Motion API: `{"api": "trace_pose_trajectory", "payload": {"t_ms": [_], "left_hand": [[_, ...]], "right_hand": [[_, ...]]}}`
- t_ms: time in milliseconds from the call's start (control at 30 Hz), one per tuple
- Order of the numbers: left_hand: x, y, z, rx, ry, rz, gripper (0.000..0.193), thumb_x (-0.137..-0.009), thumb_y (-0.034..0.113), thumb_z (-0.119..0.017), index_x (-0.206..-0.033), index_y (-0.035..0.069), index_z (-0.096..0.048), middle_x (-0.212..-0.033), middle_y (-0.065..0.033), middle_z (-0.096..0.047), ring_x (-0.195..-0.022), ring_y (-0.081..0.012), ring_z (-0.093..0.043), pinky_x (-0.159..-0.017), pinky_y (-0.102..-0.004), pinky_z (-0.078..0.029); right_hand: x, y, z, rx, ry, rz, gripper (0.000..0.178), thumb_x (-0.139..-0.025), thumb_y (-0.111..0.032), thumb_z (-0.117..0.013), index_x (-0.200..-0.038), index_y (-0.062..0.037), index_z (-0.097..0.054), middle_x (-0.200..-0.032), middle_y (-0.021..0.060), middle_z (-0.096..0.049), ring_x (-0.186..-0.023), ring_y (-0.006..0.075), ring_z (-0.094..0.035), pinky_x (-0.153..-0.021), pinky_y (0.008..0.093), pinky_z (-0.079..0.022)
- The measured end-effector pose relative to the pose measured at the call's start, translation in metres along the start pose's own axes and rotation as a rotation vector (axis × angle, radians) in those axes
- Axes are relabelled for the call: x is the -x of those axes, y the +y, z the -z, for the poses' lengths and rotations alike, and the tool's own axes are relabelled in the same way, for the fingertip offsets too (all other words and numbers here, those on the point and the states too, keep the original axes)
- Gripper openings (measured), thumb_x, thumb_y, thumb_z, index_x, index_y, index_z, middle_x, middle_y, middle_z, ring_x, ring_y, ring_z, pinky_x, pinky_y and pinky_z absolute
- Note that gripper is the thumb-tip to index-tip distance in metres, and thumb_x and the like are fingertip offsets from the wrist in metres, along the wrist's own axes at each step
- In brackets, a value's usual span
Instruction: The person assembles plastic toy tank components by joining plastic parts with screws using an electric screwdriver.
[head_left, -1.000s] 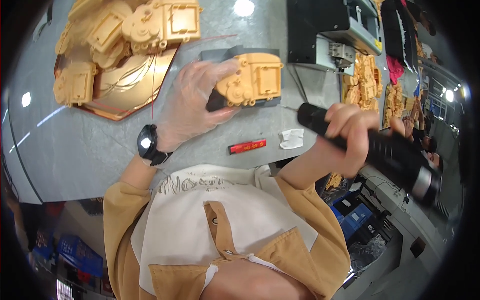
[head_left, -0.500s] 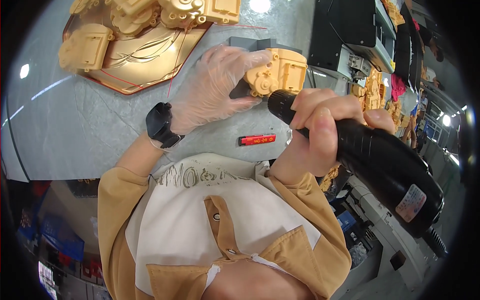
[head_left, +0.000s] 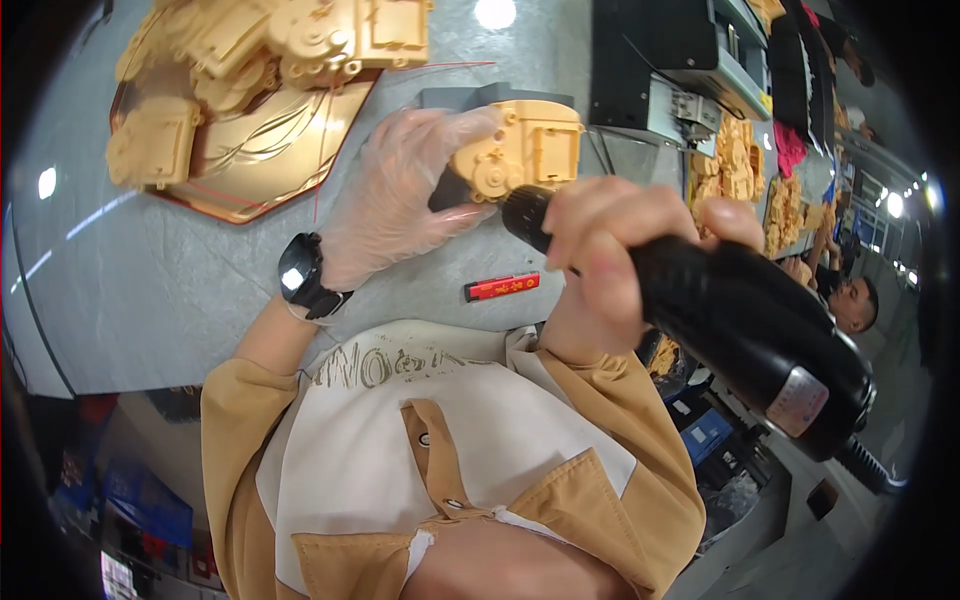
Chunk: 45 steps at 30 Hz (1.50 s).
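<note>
In a clear thin glove, my left hand is curled around the left side of a yellow plastic housing, thumb at the near edge and fingers along the far edge. The housing rests against a dark grey fixture on the table. My bare right hand is wrapped round a thick black electric screwdriver, held slanting down to the left. Its ribbed nose is at the housing's near edge; the bit's tip is hidden. A small red stick-shaped thing with a black end lies on the table nearer me.
At the far left, several yellow housings are piled on a shiny gold tray. A black machine stands at the far right, with more yellow parts beside it. A coiled cord trails from the screwdriver. Another person is at the right.
The whole view has shifted, so the table things and both hands appear further left. My hands keep their hold, the screwdriver still at the housing. Another person's head has come into view at right.
</note>
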<state>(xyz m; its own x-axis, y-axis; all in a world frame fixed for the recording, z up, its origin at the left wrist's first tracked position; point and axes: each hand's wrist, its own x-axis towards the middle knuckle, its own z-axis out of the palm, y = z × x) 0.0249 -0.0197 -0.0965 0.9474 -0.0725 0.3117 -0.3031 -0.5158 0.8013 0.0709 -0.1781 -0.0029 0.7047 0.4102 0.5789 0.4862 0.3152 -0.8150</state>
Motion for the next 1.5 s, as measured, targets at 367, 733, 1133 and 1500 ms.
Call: {"api": "trace_pose_trajectory", "payload": {"t_ms": [367,733,1133,1500], "left_hand": [[-0.006,0.004,-0.002,0.005,-0.038,-0.009,0.067,-0.063,0.022,-0.076,-0.121,0.015,-0.042,-0.119,-0.0011,-0.051,-0.105,-0.0252,-0.045,-0.091,-0.0382,-0.036],[0.000,0.002,0.003,-0.026,-0.029,-0.009,0.067,-0.063,0.020,-0.076,-0.120,0.013,-0.042,-0.111,-0.0081,-0.050,-0.105,-0.0278,-0.046,-0.092,-0.0395,-0.036],[-0.001,0.007,0.004,0.021,0.046,0.028,0.070,-0.064,0.021,-0.075,-0.122,0.010,-0.038,-0.112,-0.0082,-0.050,-0.104,-0.0265,-0.047,-0.096,-0.0399,-0.035],[0.001,0.006,0.006,0.058,-0.008,0.061,0.074,-0.060,0.016,-0.078,-0.122,0.011,-0.037,-0.120,-0.0072,-0.048,-0.108,-0.0285,-0.045,-0.093,-0.0392,-0.036]], "right_hand": [[-0.065,0.015,0.130,0.707,0.659,0.226,0.043,-0.065,0.011,-0.054,-0.105,0.0021,-0.041,-0.052,0.0084,-0.051,-0.046,0.0153,-0.052,-0.052,0.0295,-0.046],[-0.018,-0.009,0.014,0.072,0.342,0.126,0.051,-0.074,0.002,-0.050,-0.116,-0.0033,-0.021,-0.060,0.0093,-0.052,-0.046,0.0165,-0.050,-0.056,0.0323,-0.048],[-0.056,0.030,-0.026,0.207,0.306,-0.007,0.041,-0.072,-0.004,-0.061,-0.105,0.0037,-0.037,-0.057,0.0032,-0.058,-0.048,0.0088,-0.051,-0.066,0.0211,-0.044],[-0.056,0.039,-0.026,0.095,0.339,0.012,0.041,-0.069,0.002,-0.065,-0.101,0.0036,-0.040,-0.059,0.0050,-0.058,-0.044,0.0091,-0.051,-0.050,0.0194,-0.044]]}}
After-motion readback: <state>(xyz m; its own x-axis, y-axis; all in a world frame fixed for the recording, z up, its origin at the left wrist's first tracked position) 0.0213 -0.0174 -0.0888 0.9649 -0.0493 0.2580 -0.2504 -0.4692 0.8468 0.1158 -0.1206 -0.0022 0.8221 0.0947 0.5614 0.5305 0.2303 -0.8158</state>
